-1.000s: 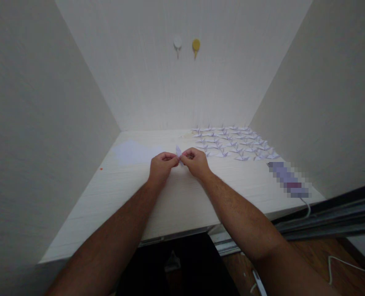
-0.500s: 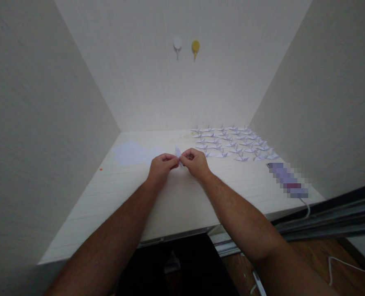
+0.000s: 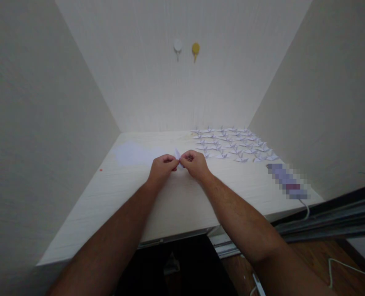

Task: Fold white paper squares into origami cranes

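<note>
A small folded piece of white paper (image 3: 177,153) is pinched between my two hands, its pointed end sticking up above the fingertips. My left hand (image 3: 164,166) is closed on its left side, thumb and fingers pressed together. From the right, my right hand (image 3: 195,163) pinches the same paper, the fingertips of both hands nearly touching. My fingers cover the paper's lower part. Rows of folded white paper cranes (image 3: 231,144) stand on the table beyond my right hand. To the left of my left hand lie white paper sheets (image 3: 131,153).
The white table (image 3: 108,213) is closed in by walls on three sides. A blurred-out phone-like device (image 3: 287,181) with a white cable (image 3: 308,210) lies at the right edge. A small orange speck (image 3: 101,169) is at the left. White (image 3: 177,45) and yellow (image 3: 196,48) hooks hang on the back wall.
Both hands stay in nearly the same place, still pinching the folded paper. The fingers have shifted slightly, and the view has tilted a little.
</note>
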Motion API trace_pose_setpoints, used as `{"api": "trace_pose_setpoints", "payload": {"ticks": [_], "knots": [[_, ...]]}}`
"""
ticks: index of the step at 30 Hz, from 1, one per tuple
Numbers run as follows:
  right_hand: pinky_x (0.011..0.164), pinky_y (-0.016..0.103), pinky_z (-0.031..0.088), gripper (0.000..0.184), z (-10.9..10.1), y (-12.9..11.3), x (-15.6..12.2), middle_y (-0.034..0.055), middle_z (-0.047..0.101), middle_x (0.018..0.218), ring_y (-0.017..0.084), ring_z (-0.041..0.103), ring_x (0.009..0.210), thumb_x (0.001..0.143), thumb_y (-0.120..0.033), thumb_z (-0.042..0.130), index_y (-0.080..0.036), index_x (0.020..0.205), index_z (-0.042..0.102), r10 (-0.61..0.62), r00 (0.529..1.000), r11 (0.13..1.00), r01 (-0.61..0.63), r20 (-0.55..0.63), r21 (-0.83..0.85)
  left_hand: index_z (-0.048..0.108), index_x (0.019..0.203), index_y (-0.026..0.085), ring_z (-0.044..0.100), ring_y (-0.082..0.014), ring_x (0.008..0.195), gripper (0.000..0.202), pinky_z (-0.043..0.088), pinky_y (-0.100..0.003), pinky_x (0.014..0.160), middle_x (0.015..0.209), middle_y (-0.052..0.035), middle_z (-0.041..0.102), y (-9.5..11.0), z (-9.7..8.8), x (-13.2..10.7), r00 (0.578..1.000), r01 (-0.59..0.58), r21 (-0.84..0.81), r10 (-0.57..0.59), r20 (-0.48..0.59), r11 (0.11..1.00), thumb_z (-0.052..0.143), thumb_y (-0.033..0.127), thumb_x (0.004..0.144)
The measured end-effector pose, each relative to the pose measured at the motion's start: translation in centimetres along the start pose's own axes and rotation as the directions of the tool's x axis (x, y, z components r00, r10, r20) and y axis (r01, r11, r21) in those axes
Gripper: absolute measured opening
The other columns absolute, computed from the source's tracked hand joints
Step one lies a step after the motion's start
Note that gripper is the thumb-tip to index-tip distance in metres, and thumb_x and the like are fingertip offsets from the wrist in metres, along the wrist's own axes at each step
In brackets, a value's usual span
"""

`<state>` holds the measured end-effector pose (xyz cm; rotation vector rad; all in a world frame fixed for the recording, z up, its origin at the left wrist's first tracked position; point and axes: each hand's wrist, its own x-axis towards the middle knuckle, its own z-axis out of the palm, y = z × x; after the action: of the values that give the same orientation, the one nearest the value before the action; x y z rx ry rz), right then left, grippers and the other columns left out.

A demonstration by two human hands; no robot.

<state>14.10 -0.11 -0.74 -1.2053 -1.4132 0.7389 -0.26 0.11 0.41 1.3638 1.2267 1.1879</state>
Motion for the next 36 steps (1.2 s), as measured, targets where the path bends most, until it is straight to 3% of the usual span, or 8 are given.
{"api": "trace_pose_setpoints", "payload": {"ticks": [7,20,26,30,36], "knots": [[0.06,0.023,0.045,0.009,-0.1,-0.7,-0.5,-0.0008,0.066,0.065,0.011,0.057,0.059,0.074,-0.026,0.061,-0.018,0.072,0.062,-0.071,0.997,0.975,0.064,-0.024,-0.211,0.066,0.067,0.016,0.061,-0.0137,0.051,0.01,0.048,-0.023,0.052,0.055,-0.0007,0.065,0.6,0.3,-0.6,0.999,-0.045,0.127,0.048,-0.024,0.991,0.066,0.026,0.065],[0.063,0.026,0.046,0.009,-0.1,-0.2,-0.4,0.0009,0.068,0.07,0.014,0.062,0.065,0.079,-0.025,0.06,-0.019,0.074,0.065,-0.144,0.99,0.931,0.136,0.001,-0.339,0.067,0.062,0.015,0.065,-0.016,0.051,0.01,0.049,-0.024,0.051,0.055,-0.0042,0.068,1.0,0.2,-0.8,0.999,-0.043,0.152,0.045,-0.008,0.987,0.066,0.024,0.066],[0.064,0.025,0.048,0.011,-0.1,-0.4,-0.4,0.0012,0.07,0.072,0.014,0.063,0.066,0.08,-0.026,0.061,-0.02,0.075,0.067,-0.154,0.988,0.94,0.147,0.003,-0.308,0.068,0.064,0.017,0.067,-0.0174,0.055,0.012,0.05,-0.026,0.054,0.057,-0.0037,0.069,0.5,0.1,-0.5,0.993,-0.098,0.24,0.11,-0.04,0.966,0.066,0.027,0.068],[0.068,0.026,0.05,0.011,-0.1,-0.4,-0.4,0.0024,0.071,0.079,0.014,0.064,0.073,0.081,-0.024,0.06,-0.02,0.077,0.07,-0.229,0.973,0.936,0.23,0.037,-0.267,0.068,0.064,0.018,0.067,-0.017,0.056,0.013,0.05,-0.026,0.056,0.058,-0.002,0.07,0.2,-0.1,-0.3,0.983,-0.143,0.294,0.171,-0.071,0.945,0.064,0.028,0.07],[0.072,0.025,0.052,0.015,-0.3,-0.3,-0.4,0.0032,0.073,0.088,0.015,0.066,0.085,0.08,-0.016,0.058,-0.021,0.083,0.072,-0.286,0.957,0.939,0.29,0.046,-0.186,0.069,0.069,0.017,0.068,-0.0177,0.06,0.012,0.051,-0.026,0.058,0.06,-0.0022,0.07,-0.1,0.0,-0.1,0.981,-0.14,0.21,0.164,-0.1,0.968,0.066,0.029,0.07]]}}
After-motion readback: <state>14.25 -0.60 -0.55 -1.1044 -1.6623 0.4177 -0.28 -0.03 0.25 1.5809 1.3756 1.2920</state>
